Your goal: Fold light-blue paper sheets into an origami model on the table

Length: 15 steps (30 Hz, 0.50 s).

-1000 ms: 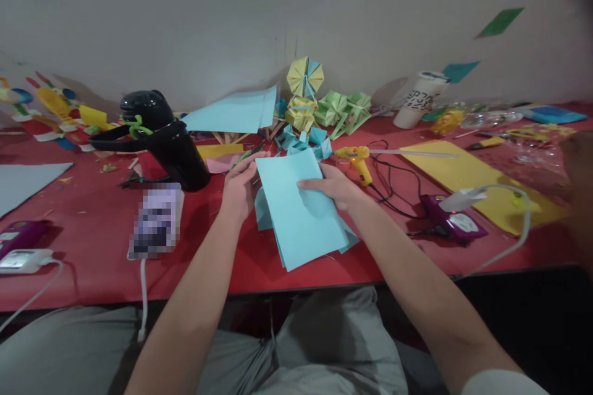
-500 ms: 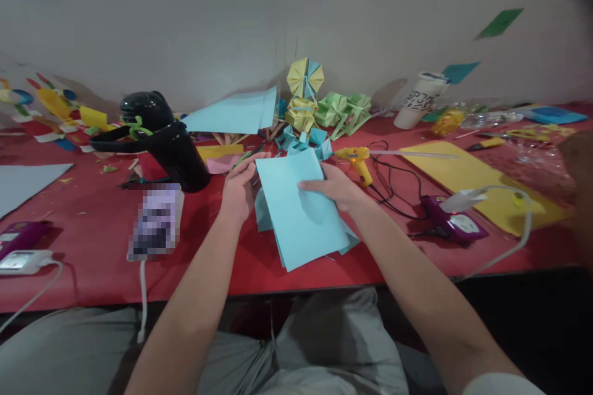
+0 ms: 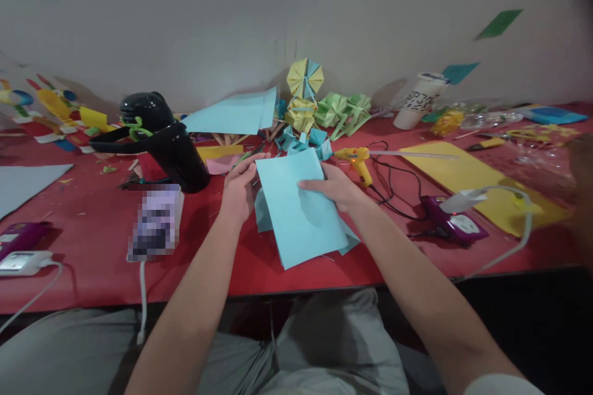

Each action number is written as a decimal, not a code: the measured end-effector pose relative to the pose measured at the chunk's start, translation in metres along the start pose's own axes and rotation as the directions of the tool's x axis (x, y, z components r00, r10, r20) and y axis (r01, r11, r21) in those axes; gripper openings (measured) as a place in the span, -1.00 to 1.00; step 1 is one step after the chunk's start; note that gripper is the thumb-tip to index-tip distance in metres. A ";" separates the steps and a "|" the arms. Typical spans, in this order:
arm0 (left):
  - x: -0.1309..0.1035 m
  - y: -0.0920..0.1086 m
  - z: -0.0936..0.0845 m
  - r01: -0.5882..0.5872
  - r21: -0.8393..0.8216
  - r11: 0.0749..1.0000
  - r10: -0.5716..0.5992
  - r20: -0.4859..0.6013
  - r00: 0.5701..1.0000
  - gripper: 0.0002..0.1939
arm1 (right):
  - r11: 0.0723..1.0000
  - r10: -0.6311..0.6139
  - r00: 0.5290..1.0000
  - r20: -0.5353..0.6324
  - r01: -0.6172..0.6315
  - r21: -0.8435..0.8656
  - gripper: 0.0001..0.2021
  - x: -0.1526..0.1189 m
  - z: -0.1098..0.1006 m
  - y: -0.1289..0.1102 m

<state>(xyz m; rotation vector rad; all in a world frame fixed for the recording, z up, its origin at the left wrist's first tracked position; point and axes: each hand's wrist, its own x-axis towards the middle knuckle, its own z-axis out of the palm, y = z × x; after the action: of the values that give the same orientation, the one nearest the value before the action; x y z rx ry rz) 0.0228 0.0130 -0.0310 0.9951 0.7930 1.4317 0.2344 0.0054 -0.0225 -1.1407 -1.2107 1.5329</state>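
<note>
A folded sheet of light blue paper [image 3: 301, 216] is held up over the table, tilted toward me. My right hand [image 3: 336, 188] grips its right edge, thumb on the front face and fingers hidden behind. At the paper's left edge is my left hand [image 3: 241, 188], its fingers stretched out and holding nothing that I can see. More light blue paper [image 3: 264, 216] shows below and behind the folded sheet. A yellow glue gun [image 3: 357, 163] lies just right of my right hand, and folded blue paper pieces [image 3: 301, 141] lie beyond the sheet.
On the left a black tumbler [image 3: 173, 154] leans near a phone [image 3: 157, 222] with a cable. Yellow and green paper models [image 3: 303, 92] stand at the back. Yellow card [image 3: 482, 182], a purple power socket [image 3: 454, 222] and a white cup [image 3: 419, 102] are on the right.
The lower edge of the folded blue sheet has shifted slightly up and left. Both hands stay almost where they were.
</note>
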 end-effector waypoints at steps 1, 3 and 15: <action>0.000 0.000 0.000 0.000 0.004 1.000 0.000 -0.003 1.000 -0.78 | 1.000 -0.003 1.000 -0.003 0.003 -0.002 -0.48 0.000 0.000 0.000; 0.000 -0.001 0.000 0.001 0.001 1.000 -0.001 -0.009 1.000 -0.79 | 1.000 -0.005 1.000 -0.010 0.005 -0.006 -0.49 -0.001 0.001 0.000; -0.001 0.001 0.001 -0.001 -0.038 0.999 0.002 0.006 1.000 -0.81 | 1.000 -0.005 0.999 -0.035 0.004 -0.028 -0.46 -0.001 0.001 -0.001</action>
<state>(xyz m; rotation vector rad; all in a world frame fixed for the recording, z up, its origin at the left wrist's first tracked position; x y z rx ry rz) 0.0236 0.0123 -0.0299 0.9710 0.7579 1.4393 0.2332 0.0046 -0.0215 -1.1771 -1.2140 1.4909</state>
